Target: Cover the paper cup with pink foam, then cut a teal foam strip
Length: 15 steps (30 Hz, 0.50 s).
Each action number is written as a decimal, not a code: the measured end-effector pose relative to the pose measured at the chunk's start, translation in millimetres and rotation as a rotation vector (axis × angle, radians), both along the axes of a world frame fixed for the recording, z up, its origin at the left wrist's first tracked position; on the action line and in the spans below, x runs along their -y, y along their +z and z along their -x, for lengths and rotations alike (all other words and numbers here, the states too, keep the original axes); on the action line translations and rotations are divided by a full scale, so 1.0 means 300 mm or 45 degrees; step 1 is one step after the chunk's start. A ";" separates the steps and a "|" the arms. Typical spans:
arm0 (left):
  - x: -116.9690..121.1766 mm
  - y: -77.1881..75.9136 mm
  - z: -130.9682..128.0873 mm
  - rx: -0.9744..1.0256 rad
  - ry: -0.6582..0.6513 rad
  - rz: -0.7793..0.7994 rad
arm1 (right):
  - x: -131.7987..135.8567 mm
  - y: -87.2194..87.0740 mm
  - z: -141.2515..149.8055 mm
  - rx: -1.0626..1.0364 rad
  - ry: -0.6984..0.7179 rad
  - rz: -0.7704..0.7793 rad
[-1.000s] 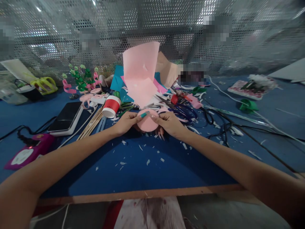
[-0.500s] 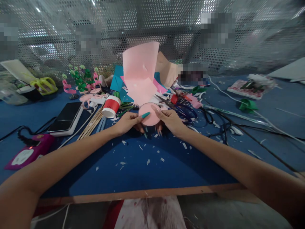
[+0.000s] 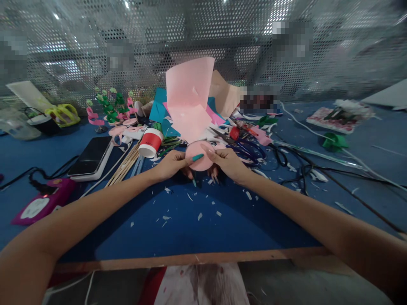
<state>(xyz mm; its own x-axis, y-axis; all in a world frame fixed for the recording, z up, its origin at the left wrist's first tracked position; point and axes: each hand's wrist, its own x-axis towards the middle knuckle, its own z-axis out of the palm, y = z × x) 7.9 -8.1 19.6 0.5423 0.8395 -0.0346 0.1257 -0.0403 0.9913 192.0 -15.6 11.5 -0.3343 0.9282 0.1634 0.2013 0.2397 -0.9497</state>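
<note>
A round pink disc (image 3: 199,163), of paper or foam by its look, is held just above the blue table between both hands. My left hand (image 3: 174,164) pinches its left side, the green-nailed thumb lying on top and the fingers underneath. On the right side, my right hand (image 3: 229,164) grips it the same way, thumb over the face and fingertips below. Right behind the disc stands a curled pink sheet (image 3: 189,89). A red and white paper cup (image 3: 150,142) lies tilted to the left of my left hand. Scissors (image 3: 224,136) rest among scraps behind my right hand.
At the left are a phone-like black-topped device (image 3: 92,156), a purple power strip (image 3: 44,201) and wooden sticks (image 3: 124,164). Small paper plants (image 3: 111,108) stand farther back. Cables (image 3: 318,167) cross the right side. White scraps (image 3: 199,216) litter the blue tabletop (image 3: 178,239). A perforated metal screen (image 3: 203,25) rises behind.
The view has shifted slightly, so everything sits a little farther right. Both hands keep the same hold on the pink disc.
</note>
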 end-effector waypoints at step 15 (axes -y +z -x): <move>0.006 0.000 0.007 -0.011 -0.023 -0.085 | 0.010 0.011 -0.004 -0.104 -0.079 -0.033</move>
<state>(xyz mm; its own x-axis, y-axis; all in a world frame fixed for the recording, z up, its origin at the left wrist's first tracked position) 5.8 -9.9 19.6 0.5575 0.8300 0.0167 0.1328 -0.1091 0.9851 193.0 -18.5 14.9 -0.2609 0.9418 0.2118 0.1383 0.2536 -0.9574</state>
